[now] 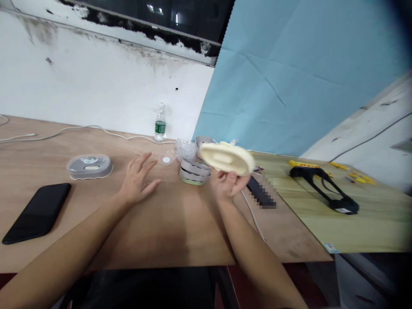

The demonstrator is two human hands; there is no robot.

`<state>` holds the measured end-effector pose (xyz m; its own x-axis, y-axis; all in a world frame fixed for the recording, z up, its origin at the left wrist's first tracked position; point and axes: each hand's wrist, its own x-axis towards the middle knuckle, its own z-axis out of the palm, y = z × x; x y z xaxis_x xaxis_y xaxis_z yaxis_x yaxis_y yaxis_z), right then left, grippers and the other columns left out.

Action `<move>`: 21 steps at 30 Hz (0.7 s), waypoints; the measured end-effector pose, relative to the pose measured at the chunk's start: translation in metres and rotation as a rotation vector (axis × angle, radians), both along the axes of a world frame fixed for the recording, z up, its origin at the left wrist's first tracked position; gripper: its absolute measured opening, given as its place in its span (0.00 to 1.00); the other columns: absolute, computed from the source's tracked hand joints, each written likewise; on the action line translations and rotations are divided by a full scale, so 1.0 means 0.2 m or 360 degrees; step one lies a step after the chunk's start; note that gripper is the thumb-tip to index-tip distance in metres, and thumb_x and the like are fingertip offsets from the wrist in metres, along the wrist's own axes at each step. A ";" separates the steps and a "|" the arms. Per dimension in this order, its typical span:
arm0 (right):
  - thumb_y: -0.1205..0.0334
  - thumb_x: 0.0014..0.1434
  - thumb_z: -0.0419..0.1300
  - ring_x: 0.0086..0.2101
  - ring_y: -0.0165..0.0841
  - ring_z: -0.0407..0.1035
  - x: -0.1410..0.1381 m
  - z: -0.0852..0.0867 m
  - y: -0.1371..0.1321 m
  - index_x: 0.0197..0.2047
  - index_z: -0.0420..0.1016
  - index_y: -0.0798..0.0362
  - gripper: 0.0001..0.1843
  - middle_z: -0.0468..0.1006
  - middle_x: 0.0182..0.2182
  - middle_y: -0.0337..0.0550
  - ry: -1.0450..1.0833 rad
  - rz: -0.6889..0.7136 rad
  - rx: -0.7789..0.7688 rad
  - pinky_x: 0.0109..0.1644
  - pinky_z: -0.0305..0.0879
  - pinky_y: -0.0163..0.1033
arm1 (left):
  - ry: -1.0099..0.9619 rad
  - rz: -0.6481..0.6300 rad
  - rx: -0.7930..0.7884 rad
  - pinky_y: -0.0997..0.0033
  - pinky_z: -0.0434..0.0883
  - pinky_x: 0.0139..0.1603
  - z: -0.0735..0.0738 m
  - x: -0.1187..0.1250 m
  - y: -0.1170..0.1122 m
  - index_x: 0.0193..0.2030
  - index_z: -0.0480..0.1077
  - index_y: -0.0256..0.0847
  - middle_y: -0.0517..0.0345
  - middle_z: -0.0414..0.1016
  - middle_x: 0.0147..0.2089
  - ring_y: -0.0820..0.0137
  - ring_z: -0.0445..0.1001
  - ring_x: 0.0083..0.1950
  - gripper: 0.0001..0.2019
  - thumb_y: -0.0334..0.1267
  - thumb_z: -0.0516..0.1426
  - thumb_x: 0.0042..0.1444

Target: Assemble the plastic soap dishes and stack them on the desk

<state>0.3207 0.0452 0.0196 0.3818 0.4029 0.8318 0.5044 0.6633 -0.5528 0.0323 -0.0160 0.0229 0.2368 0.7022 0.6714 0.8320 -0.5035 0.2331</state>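
My right hand [229, 185] is raised above the table, its fingers closed around the near edge of a cream oval plastic piece [227, 158] that looks like a lid. That piece is tilted and slightly blurred. My left hand [137, 178] hovers palm-down with fingers spread, holding nothing. Between the hands stands a stack of grey wavy-edged oval pieces [195, 171] with a pale green base. Just behind it are nested clear plastic covers [186, 150] and a flat clear cover [166, 158] with a white round label. Left of my left hand sits a grey oval box [90, 166] with a clear lid.
A black phone [37, 212] lies at the left. A water bottle [160, 123] stands by the wall, near a white cable [93, 127]. Right of my right arm are a dark, partly pixelated object [260, 192] and, on the yellowish surface, a black strapped frame [325, 191].
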 end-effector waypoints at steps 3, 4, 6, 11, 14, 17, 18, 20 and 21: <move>0.49 0.66 0.35 0.26 0.34 0.66 0.16 0.03 0.11 0.56 0.57 0.55 0.25 0.68 0.33 0.48 -0.0038 -0.0301 -0.0042 0.28 0.62 0.39 | -0.0040 0.0408 -0.0023 0.47 0.41 0.68 0.03 -0.09 0.03 0.56 0.65 0.44 0.48 0.53 0.69 0.55 0.50 0.70 0.21 0.50 0.53 0.59; 0.47 0.65 0.38 0.30 0.36 0.67 0.22 0.03 0.14 0.53 0.60 0.56 0.25 0.68 0.34 0.50 -0.0091 -0.0383 -0.0069 0.31 0.63 0.41 | -0.0056 0.0527 -0.0042 0.48 0.40 0.68 0.04 -0.12 0.05 0.53 0.67 0.44 0.48 0.57 0.67 0.55 0.51 0.69 0.19 0.50 0.52 0.60; 0.45 0.62 0.44 0.32 0.38 0.66 0.33 0.03 0.17 0.44 0.66 0.56 0.23 0.69 0.32 0.49 -0.0257 -0.0448 -0.0189 0.35 0.63 0.42 | -0.0092 0.0747 -0.0040 0.50 0.39 0.67 0.06 -0.21 0.06 0.50 0.69 0.43 0.50 0.62 0.64 0.58 0.54 0.68 0.18 0.50 0.50 0.62; 0.50 0.58 0.52 0.27 0.33 0.62 0.47 0.04 0.18 0.30 0.71 0.54 0.16 0.68 0.24 0.41 -0.0719 -0.0430 -0.0412 0.34 0.59 0.38 | -0.0169 0.1234 -0.0084 0.42 0.41 0.63 0.08 -0.44 0.08 0.52 0.69 0.37 0.47 0.64 0.62 0.54 0.54 0.65 0.24 0.53 0.47 0.62; 0.54 0.56 0.54 0.27 0.33 0.62 0.49 0.05 0.18 0.28 0.72 0.54 0.13 0.68 0.23 0.41 -0.0898 -0.0464 -0.0382 0.34 0.58 0.38 | -0.0109 0.1296 -0.0404 0.38 0.45 0.60 0.05 -0.53 0.08 0.51 0.70 0.33 0.43 0.67 0.58 0.48 0.59 0.60 0.27 0.56 0.48 0.60; 0.57 0.54 0.55 0.30 0.34 0.64 0.49 0.04 0.19 0.29 0.74 0.54 0.11 0.70 0.25 0.43 -0.0981 -0.0467 -0.0445 0.35 0.59 0.38 | -0.0011 0.1243 -0.0529 0.38 0.49 0.58 0.01 -0.54 0.10 0.53 0.68 0.31 0.38 0.66 0.59 0.46 0.60 0.60 0.28 0.55 0.48 0.59; 0.57 0.54 0.55 0.30 0.35 0.65 0.49 0.03 0.19 0.30 0.75 0.54 0.11 0.71 0.26 0.44 -0.1005 -0.0441 -0.0487 0.36 0.60 0.38 | 0.0025 0.1207 -0.0538 0.37 0.49 0.58 -0.01 -0.52 0.11 0.54 0.67 0.32 0.37 0.65 0.61 0.46 0.59 0.61 0.28 0.55 0.49 0.59; 0.56 0.54 0.56 0.31 0.35 0.66 0.49 0.00 0.20 0.33 0.77 0.54 0.12 0.73 0.29 0.44 -0.1031 -0.0366 -0.0571 0.37 0.60 0.38 | 0.0110 0.1085 -0.0569 0.38 0.48 0.59 -0.03 -0.47 0.12 0.57 0.66 0.34 0.38 0.63 0.63 0.45 0.57 0.63 0.29 0.55 0.49 0.58; 0.54 0.55 0.57 0.31 0.34 0.66 0.49 -0.01 0.21 0.35 0.77 0.54 0.13 0.73 0.29 0.44 -0.1030 -0.0321 -0.0611 0.37 0.60 0.38 | 0.0152 0.1018 -0.0580 0.38 0.49 0.59 -0.04 -0.43 0.13 0.58 0.65 0.35 0.38 0.62 0.64 0.45 0.56 0.64 0.29 0.55 0.49 0.58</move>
